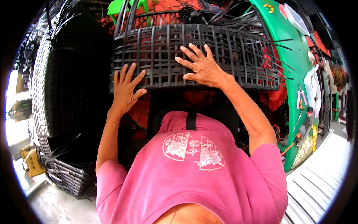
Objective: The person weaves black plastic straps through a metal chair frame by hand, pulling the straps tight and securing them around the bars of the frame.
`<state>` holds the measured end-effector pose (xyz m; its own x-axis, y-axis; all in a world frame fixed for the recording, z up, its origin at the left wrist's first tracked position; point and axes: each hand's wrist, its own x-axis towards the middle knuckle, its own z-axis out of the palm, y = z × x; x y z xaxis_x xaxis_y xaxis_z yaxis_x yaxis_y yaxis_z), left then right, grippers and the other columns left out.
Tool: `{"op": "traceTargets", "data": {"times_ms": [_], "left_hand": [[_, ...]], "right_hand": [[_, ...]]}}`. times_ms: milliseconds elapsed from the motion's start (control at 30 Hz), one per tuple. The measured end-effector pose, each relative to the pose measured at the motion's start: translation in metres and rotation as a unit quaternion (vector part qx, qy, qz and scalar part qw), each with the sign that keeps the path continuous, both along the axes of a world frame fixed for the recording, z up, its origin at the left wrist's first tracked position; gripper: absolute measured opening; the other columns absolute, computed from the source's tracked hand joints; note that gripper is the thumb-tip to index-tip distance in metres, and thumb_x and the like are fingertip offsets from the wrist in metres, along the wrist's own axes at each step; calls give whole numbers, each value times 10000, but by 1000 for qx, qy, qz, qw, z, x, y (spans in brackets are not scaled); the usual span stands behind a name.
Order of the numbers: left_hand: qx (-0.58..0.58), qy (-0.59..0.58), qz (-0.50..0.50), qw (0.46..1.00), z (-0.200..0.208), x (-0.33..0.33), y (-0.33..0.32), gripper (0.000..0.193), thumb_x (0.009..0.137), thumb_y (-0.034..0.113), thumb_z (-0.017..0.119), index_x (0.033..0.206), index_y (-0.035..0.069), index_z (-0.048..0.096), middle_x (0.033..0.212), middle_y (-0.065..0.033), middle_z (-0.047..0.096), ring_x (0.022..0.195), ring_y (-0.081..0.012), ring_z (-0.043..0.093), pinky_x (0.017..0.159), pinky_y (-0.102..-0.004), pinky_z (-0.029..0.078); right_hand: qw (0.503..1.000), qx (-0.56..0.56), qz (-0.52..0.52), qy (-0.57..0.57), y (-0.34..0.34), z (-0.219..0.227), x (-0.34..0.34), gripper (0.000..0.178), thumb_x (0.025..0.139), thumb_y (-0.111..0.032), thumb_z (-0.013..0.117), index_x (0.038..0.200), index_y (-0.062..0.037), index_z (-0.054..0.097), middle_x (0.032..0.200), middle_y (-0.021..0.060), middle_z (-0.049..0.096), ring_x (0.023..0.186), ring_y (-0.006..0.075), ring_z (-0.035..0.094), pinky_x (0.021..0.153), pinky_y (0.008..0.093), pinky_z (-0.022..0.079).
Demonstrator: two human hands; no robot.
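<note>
In front of me stands a panel of black woven strips (164, 43), an open lattice on a frame, with loose strip ends sticking out at its right side. My left hand (126, 87) lies at the panel's lower left part, fingers stretched out and holding nothing. Farther right, my right hand (203, 68) is spread over the middle of the lattice, its fingers apart and nothing in them. Both hands seem to rest on the weave, though exact contact at the fingertips is hard to tell. Behind the panel lie more loose black strips (238, 18).
A tall stack of woven black pieces (43, 86) rises at my left, with a yellow container (34, 162) beside its base. On my right, a green table (278, 30) carries pink-handled scissors (300, 98) and an orange-and-grey tool (298, 135). A green stool (116, 6) stands at the back.
</note>
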<state>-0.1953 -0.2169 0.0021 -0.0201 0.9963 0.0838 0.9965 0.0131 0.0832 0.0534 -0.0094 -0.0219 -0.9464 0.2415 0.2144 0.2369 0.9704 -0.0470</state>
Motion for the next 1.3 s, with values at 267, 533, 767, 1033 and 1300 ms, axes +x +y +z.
{"op": "traceTargets", "data": {"times_ms": [267, 533, 767, 1033, 1300], "left_hand": [[-38, 46, 48, 997, -3, 10, 4, 886, 833, 711, 299, 1440, 66, 264, 1511, -123, 210, 1405, -325, 127, 1102, -551, 52], [2, 12, 39, 999, -15, 5, 0, 883, 862, 677, 321, 1444, 22, 209, 1508, -167, 185, 1394, -365, 137, 1095, -561, 100], [13, -3, 52, 999, -10, 10, 7, 913, 857, 685, 335, 1447, 7, 174, 1519, -168, 142, 1406, -351, 96, 1103, -544, 69], [112, -96, -24, 989, -3, 94, 37, 945, 811, 690, 414, 1428, -4, 236, 1499, -205, 171, 1395, -372, 127, 1104, -531, 67], [92, -141, -53, 984, -15, 141, 58, 905, 798, 697, 434, 1434, 75, 269, 1494, -197, 170, 1387, -386, 123, 1094, -551, 69]], "right_hand": [[984, -32, -178, 7, 11, -7, 75, 662, 905, -602, 328, 1393, -156, 369, 1473, 112, 276, 1366, 327, 200, 1029, 653, 130], [980, -16, -187, 64, 10, 4, 84, 706, 888, -640, 309, 1419, -174, 321, 1486, 98, 257, 1373, 341, 191, 1031, 678, 130], [915, -190, -152, 323, 31, 15, 120, 421, 901, -279, 526, 1274, -87, 494, 1283, 124, 499, 1219, 305, 436, 1009, 443, 332], [938, 1, -274, 210, -22, 9, 159, 352, 816, -334, 640, 1076, -96, 643, 1153, 68, 533, 1109, 277, 449, 922, 431, 348], [933, 24, -311, 177, -27, -9, 154, 361, 852, -343, 601, 1095, -78, 627, 1183, 94, 513, 1116, 283, 429, 926, 440, 336]]}}
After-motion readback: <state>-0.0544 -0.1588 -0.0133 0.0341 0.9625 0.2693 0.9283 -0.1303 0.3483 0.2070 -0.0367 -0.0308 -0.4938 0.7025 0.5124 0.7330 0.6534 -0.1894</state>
